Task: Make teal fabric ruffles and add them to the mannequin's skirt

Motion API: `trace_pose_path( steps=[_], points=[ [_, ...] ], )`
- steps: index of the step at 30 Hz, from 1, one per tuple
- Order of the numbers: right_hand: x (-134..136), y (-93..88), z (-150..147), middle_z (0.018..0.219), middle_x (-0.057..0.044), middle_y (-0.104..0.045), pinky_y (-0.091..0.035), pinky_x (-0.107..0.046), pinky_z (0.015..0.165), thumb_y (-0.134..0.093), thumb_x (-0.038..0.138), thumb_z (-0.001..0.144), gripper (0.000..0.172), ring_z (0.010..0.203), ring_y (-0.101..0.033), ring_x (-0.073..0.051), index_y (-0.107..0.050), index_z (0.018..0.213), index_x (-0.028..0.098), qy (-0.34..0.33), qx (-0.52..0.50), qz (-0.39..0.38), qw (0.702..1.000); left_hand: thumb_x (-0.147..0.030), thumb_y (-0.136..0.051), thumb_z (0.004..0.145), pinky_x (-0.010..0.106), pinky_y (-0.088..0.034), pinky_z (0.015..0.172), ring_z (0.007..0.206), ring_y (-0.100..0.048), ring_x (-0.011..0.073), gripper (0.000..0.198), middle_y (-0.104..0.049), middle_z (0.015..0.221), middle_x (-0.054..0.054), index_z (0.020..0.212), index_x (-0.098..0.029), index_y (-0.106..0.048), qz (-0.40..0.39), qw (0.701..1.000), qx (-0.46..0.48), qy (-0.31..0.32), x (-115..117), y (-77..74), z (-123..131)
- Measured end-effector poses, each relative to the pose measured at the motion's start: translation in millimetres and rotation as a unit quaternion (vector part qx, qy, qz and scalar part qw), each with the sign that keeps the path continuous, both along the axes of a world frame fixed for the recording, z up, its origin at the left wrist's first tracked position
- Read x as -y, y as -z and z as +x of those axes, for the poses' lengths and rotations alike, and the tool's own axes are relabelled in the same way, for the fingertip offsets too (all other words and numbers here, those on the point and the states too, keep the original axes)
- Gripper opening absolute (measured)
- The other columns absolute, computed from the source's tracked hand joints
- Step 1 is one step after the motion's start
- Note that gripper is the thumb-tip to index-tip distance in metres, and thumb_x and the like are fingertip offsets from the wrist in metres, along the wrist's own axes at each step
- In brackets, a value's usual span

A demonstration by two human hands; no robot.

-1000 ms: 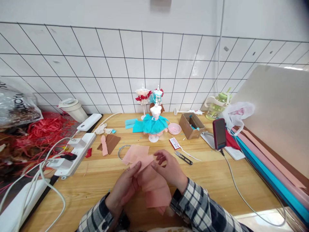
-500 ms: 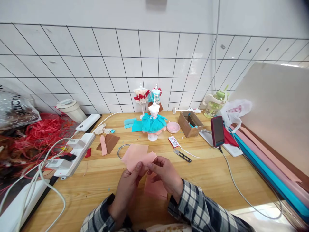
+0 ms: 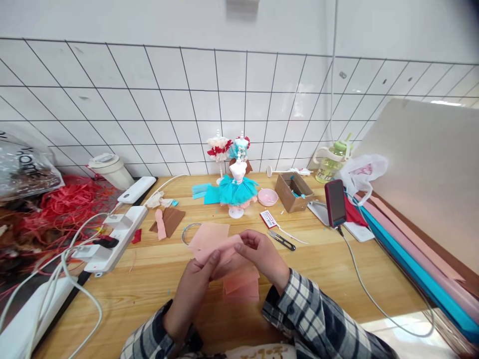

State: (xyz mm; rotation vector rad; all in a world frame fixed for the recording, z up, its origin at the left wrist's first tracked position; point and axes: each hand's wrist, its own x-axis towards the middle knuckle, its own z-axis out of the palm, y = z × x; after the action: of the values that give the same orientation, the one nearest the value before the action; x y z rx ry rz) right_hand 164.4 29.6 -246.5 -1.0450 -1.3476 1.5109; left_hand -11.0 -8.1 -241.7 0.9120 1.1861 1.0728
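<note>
A thin peach-pink sheet (image 3: pixel 223 253), paper or fabric, is stretched between my two hands above the table. My left hand (image 3: pixel 196 281) pinches its left side with the thumb on top. The thumb and fingers of my right hand (image 3: pixel 264 257) grip its right end. Another peach sheet (image 3: pixel 209 234) lies just beyond, partly covered by the held one. Below my hands rests a stack of peach squares (image 3: pixel 241 289). A small white dress-form figure (image 3: pixel 238 172) in a turquoise tulle skirt (image 3: pixel 238 191) stands farther back.
Thread snips (image 3: pixel 282 241) lie beside a small red-and-white box (image 3: pixel 268 219). Behind are a pink bowl (image 3: pixel 268 197) and a cardboard box (image 3: pixel 294 192). A phone (image 3: pixel 336 203) stands at right. A power strip (image 3: pixel 119 239) with cables and red scraps (image 3: pixel 78 199) occupy the left.
My right hand has moved right and slightly up, drawing the peach sheet out flatter between both hands. More of the stack below is uncovered.
</note>
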Motion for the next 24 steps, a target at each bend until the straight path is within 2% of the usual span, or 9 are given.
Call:
trace_pose_path(
  steps=[4, 8, 12, 14, 16, 17, 19, 21, 24],
  points=[
    [1.3, 7.3, -7.1, 0.066, 0.002, -0.054, -0.036, -0.023, 0.055, -0.067, 0.034, 0.072, 0.021, 0.059, -0.047, -0.010, -0.059, 0.075, 0.015, 0.035, 0.012, -0.011, 0.999, -0.046, -0.063, 0.078, 0.037, -0.049, 0.091, 0.109, -0.061, 0.0306, 0.044, -0.072, 0.109, 0.007, 0.112, -0.018, -0.069, -0.007, 0.995, 0.059, 0.077, 0.5, 3.7, -1.3],
    [6.4, 8.2, -11.5, 0.062, 0.004, -0.049, -0.033, -0.022, 0.051, -0.065, 0.034, 0.074, 0.021, 0.055, -0.043, -0.009, -0.056, 0.073, 0.016, 0.046, 0.039, 0.005, 0.998, -0.037, -0.061, 0.082, 0.038, -0.044, 0.098, 0.114, -0.058, 0.0279, 0.039, -0.067, 0.120, 0.008, 0.116, -0.020, -0.067, -0.006, 0.985, 0.119, 0.123, -1.6, 0.7, 3.0],
    [3.0, 9.7, 14.6, 0.078, -0.001, -0.060, -0.042, -0.024, 0.061, -0.059, 0.039, 0.081, 0.029, 0.068, -0.053, -0.013, -0.060, 0.100, 0.017, 0.015, 0.145, 0.083, 0.986, -0.031, -0.066, 0.079, 0.037, -0.048, 0.093, 0.105, -0.063, 0.0272, 0.033, -0.072, 0.110, 0.008, 0.109, -0.019, -0.071, -0.021, 0.988, 0.116, 0.103, -5.0, -1.9, -2.4],
    [-3.6, 15.6, 43.1, 0.090, -0.005, -0.063, -0.043, -0.029, 0.074, -0.054, 0.039, 0.086, 0.032, 0.082, -0.057, -0.017, -0.059, 0.111, 0.019, 0.043, 0.286, 0.135, 0.948, -0.030, -0.070, 0.076, 0.035, -0.052, 0.084, 0.095, -0.067, 0.0258, 0.030, -0.075, 0.100, 0.007, 0.103, -0.019, -0.073, -0.040, 0.991, 0.117, 0.059, -6.7, -2.5, -11.4],
    [-11.0, 25.9, 73.4, 0.096, -0.010, -0.062, -0.039, -0.035, 0.086, -0.055, 0.036, 0.086, 0.027, 0.094, -0.055, -0.022, -0.063, 0.102, 0.017, 0.084, 0.461, 0.153, 0.870, -0.029, -0.073, 0.072, 0.031, -0.054, 0.077, 0.085, -0.070, 0.0232, 0.028, -0.077, 0.092, 0.005, 0.098, -0.019, -0.073, -0.050, 0.992, 0.115, 0.019, -8.9, -3.9, -21.7],
    [-14.3, 32.2, 86.4, 0.099, -0.012, -0.062, -0.038, -0.036, 0.087, -0.056, 0.034, 0.085, 0.026, 0.097, -0.054, -0.024, -0.064, 0.101, 0.015, 0.093, 0.529, 0.146, 0.831, -0.028, -0.074, 0.071, 0.029, -0.054, 0.075, 0.081, -0.070, 0.0219, 0.027, -0.077, 0.089, 0.004, 0.096, -0.018, -0.073, -0.050, 0.992, 0.111, 0.004, -10.6, -4.8, -26.2],
    [-18.9, 44.9, 104.1, 0.100, -0.014, -0.061, -0.038, -0.035, 0.084, -0.057, 0.032, 0.084, 0.025, 0.097, -0.054, -0.026, -0.064, 0.100, 0.014, 0.089, 0.606, 0.121, 0.781, -0.029, -0.076, 0.068, 0.028, -0.054, 0.072, 0.077, -0.070, 0.0205, 0.027, -0.077, 0.088, 0.004, 0.093, -0.018, -0.073, -0.048, 0.994, 0.102, -0.009, -15.7, -6.5, -33.0],
    [-20.4, 54.6, 110.9, 0.097, -0.012, -0.062, -0.038, -0.032, 0.080, -0.058, 0.028, 0.084, 0.019, 0.093, -0.056, -0.024, -0.062, 0.097, 0.015, 0.091, 0.631, 0.103, 0.763, -0.029, -0.077, 0.067, 0.028, -0.054, 0.072, 0.076, -0.070, 0.0210, 0.029, -0.077, 0.088, 0.005, 0.093, -0.018, -0.072, -0.047, 0.995, 0.089, 0.006, -23.5, -7.3, -36.4],
    [-18.4, 58.2, 109.6, 0.088, -0.008, -0.063, -0.036, -0.031, 0.078, -0.059, 0.022, 0.081, 0.006, 0.088, -0.057, -0.022, -0.060, 0.084, 0.017, 0.098, 0.636, 0.095, 0.759, -0.029, -0.077, 0.068, 0.030, -0.053, 0.073, 0.080, -0.070, 0.0231, 0.031, -0.076, 0.089, 0.007, 0.096, -0.017, -0.072, -0.059, 0.992, 0.077, 0.075, -37.8, -6.1, -38.3]
  ],
)
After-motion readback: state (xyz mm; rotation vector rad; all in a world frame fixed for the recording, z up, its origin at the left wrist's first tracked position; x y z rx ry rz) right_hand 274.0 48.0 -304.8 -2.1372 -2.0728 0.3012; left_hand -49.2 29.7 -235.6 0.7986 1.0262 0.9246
